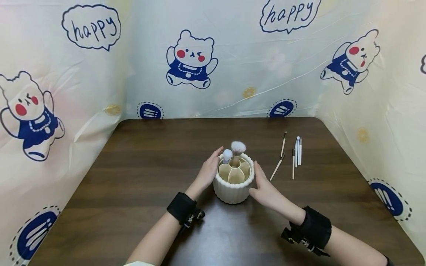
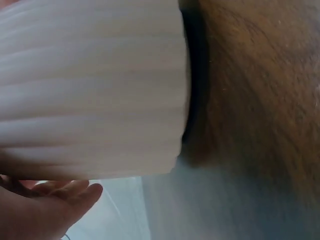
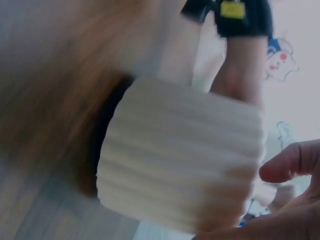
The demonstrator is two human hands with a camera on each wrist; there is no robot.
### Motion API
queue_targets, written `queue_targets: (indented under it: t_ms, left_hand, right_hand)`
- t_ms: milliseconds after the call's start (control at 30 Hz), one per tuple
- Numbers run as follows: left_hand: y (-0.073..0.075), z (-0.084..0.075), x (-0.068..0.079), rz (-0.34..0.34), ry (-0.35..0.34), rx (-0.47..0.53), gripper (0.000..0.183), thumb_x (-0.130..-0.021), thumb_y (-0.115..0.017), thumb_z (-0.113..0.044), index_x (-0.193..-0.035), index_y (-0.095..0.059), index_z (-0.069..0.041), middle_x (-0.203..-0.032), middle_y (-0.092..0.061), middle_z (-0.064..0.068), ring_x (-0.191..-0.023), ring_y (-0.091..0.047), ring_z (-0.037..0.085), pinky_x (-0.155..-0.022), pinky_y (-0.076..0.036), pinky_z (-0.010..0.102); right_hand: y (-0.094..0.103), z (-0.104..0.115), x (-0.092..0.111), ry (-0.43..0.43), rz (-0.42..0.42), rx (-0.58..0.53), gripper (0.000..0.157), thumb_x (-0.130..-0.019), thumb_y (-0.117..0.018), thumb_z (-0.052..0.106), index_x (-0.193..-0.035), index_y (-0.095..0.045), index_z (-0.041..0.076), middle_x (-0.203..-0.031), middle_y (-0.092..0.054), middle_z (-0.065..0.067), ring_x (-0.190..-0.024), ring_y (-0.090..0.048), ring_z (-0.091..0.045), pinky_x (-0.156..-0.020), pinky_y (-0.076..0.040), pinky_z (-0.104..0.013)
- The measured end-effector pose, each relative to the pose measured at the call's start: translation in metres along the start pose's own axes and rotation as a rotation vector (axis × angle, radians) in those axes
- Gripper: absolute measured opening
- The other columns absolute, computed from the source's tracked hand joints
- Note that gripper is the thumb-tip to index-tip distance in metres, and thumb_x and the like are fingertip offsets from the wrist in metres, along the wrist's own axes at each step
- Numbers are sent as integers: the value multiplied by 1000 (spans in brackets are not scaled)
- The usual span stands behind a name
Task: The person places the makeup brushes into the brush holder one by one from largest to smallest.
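Note:
A cream, ribbed makeup brush holder (image 1: pixel 233 192) stands on the table between my two hands. Inside it are petal-shaped dividers, a fluffy makeup brush (image 1: pixel 238 147) and a smaller pale-headed brush (image 1: pixel 227 155). My left hand (image 1: pixel 207 171) rests along the holder's left side, fingers fairly straight and reaching to the rim. On the right side, my right hand (image 1: pixel 266 188) lays its extended fingers against the wall. Its thumb (image 3: pixel 282 167) stands away from the fingers in the right wrist view. The ribbed wall (image 2: pixel 95 90) fills much of the left wrist view, with fingers (image 2: pixel 82 200) beside it.
Right of the holder lie several slim brushes: two dark-tipped ones (image 1: pixel 277 168) (image 1: pixel 283 146), another upright in the view (image 1: pixel 293 164), and white-handled ones (image 1: pixel 298 151). A patterned curtain (image 1: pixel 233 74) surrounds the brown wooden table (image 1: pixel 149 155).

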State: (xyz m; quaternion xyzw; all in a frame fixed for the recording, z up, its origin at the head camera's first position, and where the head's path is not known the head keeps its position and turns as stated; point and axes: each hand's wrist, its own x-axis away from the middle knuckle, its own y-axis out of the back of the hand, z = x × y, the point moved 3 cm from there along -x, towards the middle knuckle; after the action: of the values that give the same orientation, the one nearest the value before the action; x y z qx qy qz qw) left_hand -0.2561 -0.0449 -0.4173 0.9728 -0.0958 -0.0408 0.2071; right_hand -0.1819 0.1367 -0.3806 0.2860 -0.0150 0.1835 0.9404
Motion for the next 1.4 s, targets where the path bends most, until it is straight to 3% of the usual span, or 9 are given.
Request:
queue_targets:
  t_ms: [300, 433, 567, 700, 800, 967, 1100, 1267, 1400]
  left_hand:
    - [-5, 4, 1, -98, -38, -1, 48, -99, -24, -24, -137, -52, -12, -134, -57, 14, -124, -52, 29, -105, -39, 47]
    - [-10, 3, 9, -160, 14, 20, 46, -99, -27, -22, -135, -54, -16, -102, -67, 13, -80, -60, 24, -77, -49, 37]
    - [-14, 0, 16, -199, 42, 40, 45, -99, -28, -21, -135, -55, -17, -60, -40, 1, -47, -30, 13, -49, -31, 26]
    - [-15, -2, 18, -230, 21, 25, 44, -98, -30, -19, -133, -56, -15, -57, -35, -3, -45, -28, 9, -47, -28, 24]
    - [-15, -2, 18, -237, 14, 19, 43, -98, -32, -18, -132, -58, -17, -57, -34, -3, -43, -27, 7, -46, -28, 24]
    - [-13, -2, 18, -238, 14, 4, 42, -98, -33, -17, -132, -57, -19, -56, -33, -4, -43, -27, 7, -44, -26, 24]
    - [-12, -2, 19, -234, 23, 1, 42, -97, -33, -17, -132, -57, -19, -57, -35, -3, -45, -29, 9, -45, -27, 24]
    - [-12, -2, 19, -234, 20, -9, 42, -98, -33, -18, -132, -57, -18, -58, -37, -3, -45, -31, 9, -46, -28, 25]
    - [-12, -1, 19, -232, 18, -8, 42, -98, -33, -18, -132, -57, -18, -57, -37, -3, -46, -31, 10, -47, -29, 25]
  right_hand:
    - [-3, 0, 1, -9, 13, 21, 89, -76, -45, -9, -147, 8, -12, -155, 13, -31, -146, 10, -42, -117, -5, -56]
    - [-1, -2, -2, 4, -10, 45, 90, -72, -45, -11, -147, 6, -13, -155, 9, -33, -145, 7, -43, -117, -5, -56]
    - [1, -3, -1, 16, -34, 68, 92, -67, -43, -13, -147, 2, -13, -154, 5, -35, -145, 3, -45, -117, -7, -56]
    - [6, -4, -1, 39, -56, 91, 88, -67, -42, -13, -147, -6, -15, -153, -5, -36, -144, -6, -46, -117, -11, -57]
    - [16, -6, -4, 85, -96, 109, 79, -67, -40, -14, -144, -21, -17, -148, -25, -37, -138, -27, -49, -113, -24, -58]
    - [56, -10, -18, 70, -189, 146, 57, -78, -40, -11, -135, -42, -13, -134, -49, -33, -121, -50, -47, -91, -50, -46]
    - [101, -10, -32, -9, -262, 162, 45, -90, -43, 1, -134, -49, -8, -134, -52, -29, -115, -55, -39, -78, -47, -31]
    - [157, -6, -49, -49, -414, 168, 41, -96, -51, 19, -131, -55, -1, -134, -54, -24, -114, -55, -34, -94, -46, -42]
    - [191, -9, -61, -34, -535, 188, 43, -96, -52, 28, -126, -59, -3, -128, -58, -26, -104, -58, -21, -87, -45, -29]
